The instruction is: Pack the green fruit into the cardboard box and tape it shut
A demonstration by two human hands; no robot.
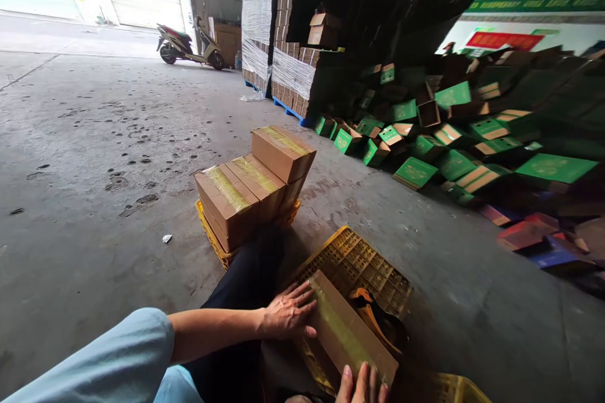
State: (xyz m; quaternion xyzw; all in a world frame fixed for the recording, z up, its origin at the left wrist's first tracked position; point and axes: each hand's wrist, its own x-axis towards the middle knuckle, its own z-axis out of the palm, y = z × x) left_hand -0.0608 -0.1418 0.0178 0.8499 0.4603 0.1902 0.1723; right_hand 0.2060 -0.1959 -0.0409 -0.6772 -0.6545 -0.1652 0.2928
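A long brown cardboard box (363,340) with a strip of yellowish tape (340,324) along its top lies on an upturned-looking yellow plastic crate (378,264) in front of me. My left hand (290,313) rests at the box's far left edge, fingers spread and lying flat. At the near end, my right hand (363,384) lays its stretched fingers on the top; its palm is cut off by the frame's bottom. An orange and black tool (373,318), perhaps a tape dispenser, lies on the crate just right of the box, partly hidden.
Several taped cartons (239,192) are stacked on another yellow crate (208,223) ahead. Green printed boxes (416,171) lie heaped at the right. Wrapped cardboard stacks (293,75) stand on blue pallets (289,112) behind. A scooter (189,49) is parked farther back.
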